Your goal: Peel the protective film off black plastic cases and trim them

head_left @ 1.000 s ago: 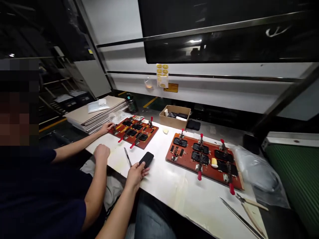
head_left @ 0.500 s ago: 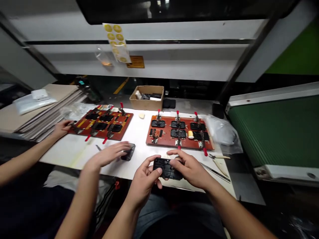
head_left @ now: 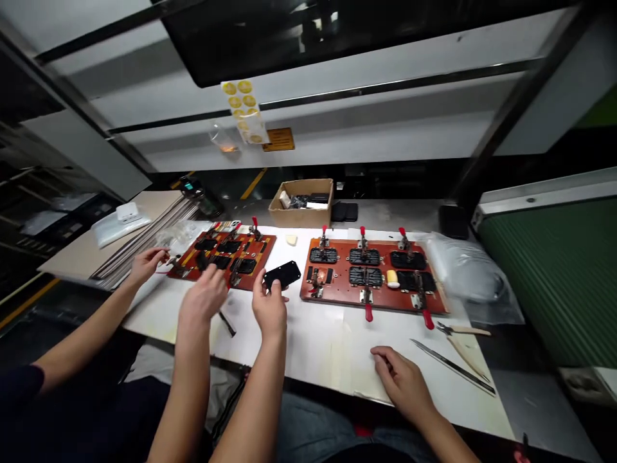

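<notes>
Held up over the white work surface in my left hand (head_left: 270, 305) is a flat black plastic plate (head_left: 284, 275) with small holes at its corners. My thumb lies on its face and the fingers go behind it. My right hand (head_left: 405, 386) rests low at the front edge of the surface, fingers loosely curled together, with nothing visible in it. Beyond both hands lies a red-brown fixture board (head_left: 347, 296) with red-handled toggle clamps and several black ribbed parts; its front-left place shows no black ribbed part.
A co-worker's hands (head_left: 205, 292) are at a second fixture board (head_left: 260, 247) on the left. Pliers (head_left: 465, 330) and a long metal strip (head_left: 453, 365) lie at right. Behind stand a cardboard box (head_left: 301, 217) and a plastic bag (head_left: 472, 283); a green conveyor (head_left: 535, 270) runs at far right.
My right hand has come off the black part and dropped to the table edge. My left hand has moved left and forward. The co-worker's near hand has moved toward the left board.
</notes>
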`<control>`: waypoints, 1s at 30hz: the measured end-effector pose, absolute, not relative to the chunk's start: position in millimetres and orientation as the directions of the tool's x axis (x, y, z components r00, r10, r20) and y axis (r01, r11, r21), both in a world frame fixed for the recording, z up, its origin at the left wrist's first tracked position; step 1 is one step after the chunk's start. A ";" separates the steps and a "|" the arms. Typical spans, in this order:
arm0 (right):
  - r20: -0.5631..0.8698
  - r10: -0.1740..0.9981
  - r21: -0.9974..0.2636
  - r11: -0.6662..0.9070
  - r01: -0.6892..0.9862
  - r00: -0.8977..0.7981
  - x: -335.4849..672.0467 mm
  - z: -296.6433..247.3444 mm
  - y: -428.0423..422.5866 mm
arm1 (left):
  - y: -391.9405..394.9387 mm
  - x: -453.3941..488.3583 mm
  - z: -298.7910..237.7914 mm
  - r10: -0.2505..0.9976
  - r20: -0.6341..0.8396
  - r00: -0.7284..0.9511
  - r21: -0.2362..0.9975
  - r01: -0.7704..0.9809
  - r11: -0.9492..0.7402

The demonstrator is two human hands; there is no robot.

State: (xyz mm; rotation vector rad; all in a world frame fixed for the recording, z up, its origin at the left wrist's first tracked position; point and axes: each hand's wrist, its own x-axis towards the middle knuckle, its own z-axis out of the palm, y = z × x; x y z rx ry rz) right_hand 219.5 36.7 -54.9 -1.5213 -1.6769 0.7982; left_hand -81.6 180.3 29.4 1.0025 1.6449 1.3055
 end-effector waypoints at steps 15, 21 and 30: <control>0.124 0.990 -0.853 0.144 0.502 -0.072 218.5 -53.1 41.7 | 275.5 -55.7 -4.9 0.984 -0.089 -0.153 0.666 0.726 0.173; 0.134 0.988 -0.849 0.155 0.505 -0.080 218.9 -55.6 40.9 | 270.2 -58.5 0.0 0.992 -0.115 -0.061 0.603 0.789 0.118; 0.083 0.993 -0.871 0.116 0.478 -0.089 219.7 -49.3 41.4 | 269.5 -69.0 21.9 0.973 -0.203 -0.105 0.669 0.711 0.216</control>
